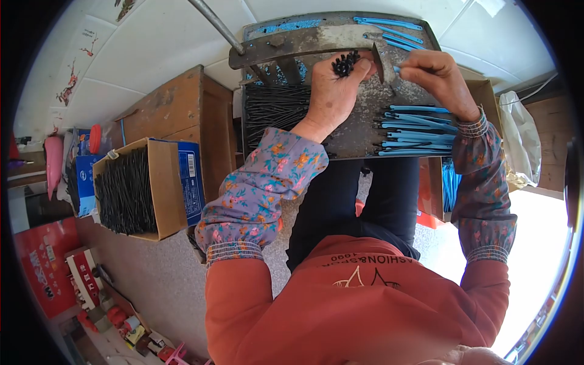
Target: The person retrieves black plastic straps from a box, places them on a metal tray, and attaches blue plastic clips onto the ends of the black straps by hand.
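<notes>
- Red sweatshirt [359, 298] fills the nearest part of the view; beyond it the elasticated cuffs of the patterned sleeve covers [267, 173] should help keep loose cloth off the work.
- On the near right of the surface [350, 137], blue strips [420, 132] lie roughly side by side, dark tips showing at their left ends; laying each one the same way would probably make them easier to gather.
- Across from them, black rods [277, 112] form a dense pile beside the left wrist, which is best carried above it so nothing scatters.
- The left hand [333, 92] is closed around a black bundle [345, 63], its ends bunched and facing upward. A firm, light hold with those ends level seems best, leaving thumb and fingertips able to steady one rod.
- The right hand [435, 74] pinches a small blue piece [396, 69] between thumb and fingers; how far it reaches is hidden. Short, straight movements would likely suit it better than twisting.
- An upright metal plate [378, 64] stands between the hands, close by the left fingertips; contact cannot be told. Fingers should stay off its edge.
- Behind, a metal arm [292, 42] spans the surface, and more blue strips lie at the far right corner, within the right hand's reach.
</notes>
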Demonstrator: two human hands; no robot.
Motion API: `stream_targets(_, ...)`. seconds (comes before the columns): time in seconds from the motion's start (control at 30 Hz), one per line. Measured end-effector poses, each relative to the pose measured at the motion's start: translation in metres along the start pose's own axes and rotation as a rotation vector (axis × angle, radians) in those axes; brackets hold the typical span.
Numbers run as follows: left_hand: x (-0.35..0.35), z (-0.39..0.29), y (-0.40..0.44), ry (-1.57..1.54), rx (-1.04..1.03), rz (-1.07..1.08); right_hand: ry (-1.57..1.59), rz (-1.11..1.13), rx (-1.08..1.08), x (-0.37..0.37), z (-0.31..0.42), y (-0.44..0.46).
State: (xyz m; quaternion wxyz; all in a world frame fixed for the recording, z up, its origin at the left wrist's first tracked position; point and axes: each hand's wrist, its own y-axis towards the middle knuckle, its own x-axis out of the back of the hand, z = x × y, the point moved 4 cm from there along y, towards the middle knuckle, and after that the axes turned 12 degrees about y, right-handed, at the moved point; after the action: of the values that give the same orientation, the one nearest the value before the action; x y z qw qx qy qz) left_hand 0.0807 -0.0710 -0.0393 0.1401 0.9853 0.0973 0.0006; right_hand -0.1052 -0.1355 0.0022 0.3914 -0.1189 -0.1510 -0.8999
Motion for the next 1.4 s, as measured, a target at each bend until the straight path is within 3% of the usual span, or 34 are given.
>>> stream_targets(0.1,-0.003,-0.002,0.000,0.026,0.011,0.014,-0.268,0.324,-0.158,0.018,-0.022,-0.006)
stream_targets(0.13,-0.002,-0.004,-0.001,0.090,0.022,0.033,-0.265,0.315,-0.160,0.018,-0.027,0.001)
stream_targets(0.2,-0.005,-0.008,-0.002,0.224,0.036,0.080,-0.473,0.012,0.126,0.019,-0.029,0.023)
stream_targets(0.27,-0.006,-0.010,-0.003,0.196,0.034,0.087,-0.757,-0.141,0.494,0.014,-0.052,0.050)
stream_targets(0.37,0.003,-0.008,-0.005,0.092,0.065,0.039,-0.926,-0.091,0.371,0.007,-0.076,0.065)
stream_targets(0.53,0.004,-0.013,-0.005,0.077,0.026,0.125,-0.926,0.048,0.203,0.007,-0.037,0.046)
stream_targets(0.7,0.003,-0.012,-0.005,-0.030,0.068,0.102,-0.877,0.102,0.373,-0.002,-0.030,0.018)
stream_targets(0.93,0.006,-0.009,-0.002,-0.060,0.062,0.102,-0.851,0.342,0.265,-0.003,-0.027,0.005)
stream_targets(1.13,0.002,-0.008,-0.003,-0.014,0.002,0.131,-0.956,0.119,0.485,-0.008,-0.027,0.003)
stream_targets(1.27,0.006,-0.003,-0.003,-0.032,0.002,0.076,-0.672,0.002,0.396,-0.015,-0.007,0.002)
stream_targets(1.37,0.005,0.000,0.000,0.012,0.026,0.026,-0.002,-0.188,0.077,-0.022,0.012,0.001)
stream_targets(1.4,0.004,-0.001,0.000,0.011,0.027,0.029,-0.003,-0.191,0.076,-0.025,0.014,-0.001)
